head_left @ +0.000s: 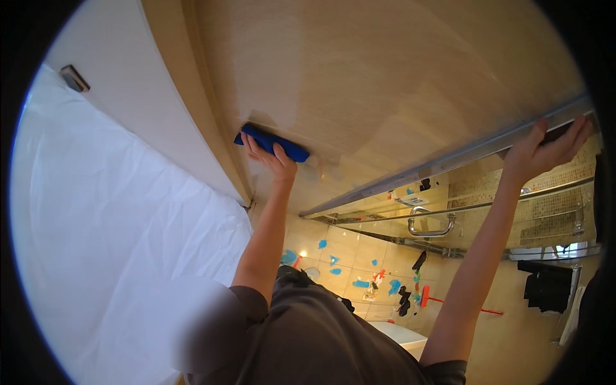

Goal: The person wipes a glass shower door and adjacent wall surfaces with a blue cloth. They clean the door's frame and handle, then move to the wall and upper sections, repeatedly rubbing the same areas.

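My left hand (273, 160) presses a folded dark blue cloth (276, 142) against the beige tiled wall (333, 77), its fingers lying over the cloth. The wall shows lighter and darker patches above it. At the right, my right hand (545, 151) is raised to the metal frame (449, 156) of a glass shower enclosure. Its fingers curl at the frame around something dark, and I cannot make out what that is.
A white door (122, 58) and a white sheet (115, 212) lie on the left. Blue scraps (394, 287), dark items and a red-handled tool (427, 297) are scattered on the tiled floor. A metal handle (431, 228) sticks out from the glass. Black clothing (545, 285) hangs at right.
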`<state>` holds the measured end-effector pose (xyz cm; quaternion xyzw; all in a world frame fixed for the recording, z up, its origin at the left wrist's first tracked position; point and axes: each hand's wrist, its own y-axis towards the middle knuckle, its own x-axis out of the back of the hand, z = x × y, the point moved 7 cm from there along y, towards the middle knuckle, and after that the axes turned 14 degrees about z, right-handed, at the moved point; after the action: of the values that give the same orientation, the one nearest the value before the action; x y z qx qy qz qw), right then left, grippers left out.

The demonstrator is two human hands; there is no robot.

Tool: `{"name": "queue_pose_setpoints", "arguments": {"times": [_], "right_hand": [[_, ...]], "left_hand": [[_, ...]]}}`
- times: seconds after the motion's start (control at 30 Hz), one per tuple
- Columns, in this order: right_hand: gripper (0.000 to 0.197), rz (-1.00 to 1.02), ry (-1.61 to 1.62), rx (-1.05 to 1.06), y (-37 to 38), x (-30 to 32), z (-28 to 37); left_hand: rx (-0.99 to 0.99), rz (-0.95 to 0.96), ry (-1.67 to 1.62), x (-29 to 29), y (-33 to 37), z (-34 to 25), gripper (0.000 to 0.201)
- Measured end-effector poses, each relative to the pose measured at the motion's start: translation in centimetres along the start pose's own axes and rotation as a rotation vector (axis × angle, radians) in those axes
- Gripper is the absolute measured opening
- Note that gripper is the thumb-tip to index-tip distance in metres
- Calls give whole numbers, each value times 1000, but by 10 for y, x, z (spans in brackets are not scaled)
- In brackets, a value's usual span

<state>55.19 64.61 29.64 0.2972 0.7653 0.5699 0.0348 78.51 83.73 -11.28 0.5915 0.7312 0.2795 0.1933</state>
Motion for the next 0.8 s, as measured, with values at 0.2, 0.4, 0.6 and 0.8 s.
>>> {"name": "queue_pose_setpoints", "arguments": {"times": [0.2, 0.4, 0.6, 0.8], "right_hand": [[58, -37, -7, 46, 3, -3, -4], [57, -57, 63, 4, 0, -7, 1], [58, -71, 102, 37, -3, -5, -1], [59, -97, 63, 109, -1, -4, -2]], "left_hand": [[497, -218, -181, 9, -21, 48, 58], [601, -144, -182, 11, 11, 14, 61], [176, -68, -144, 1, 43, -67, 68], [279, -65, -244, -9, -8, -27, 70]]}}
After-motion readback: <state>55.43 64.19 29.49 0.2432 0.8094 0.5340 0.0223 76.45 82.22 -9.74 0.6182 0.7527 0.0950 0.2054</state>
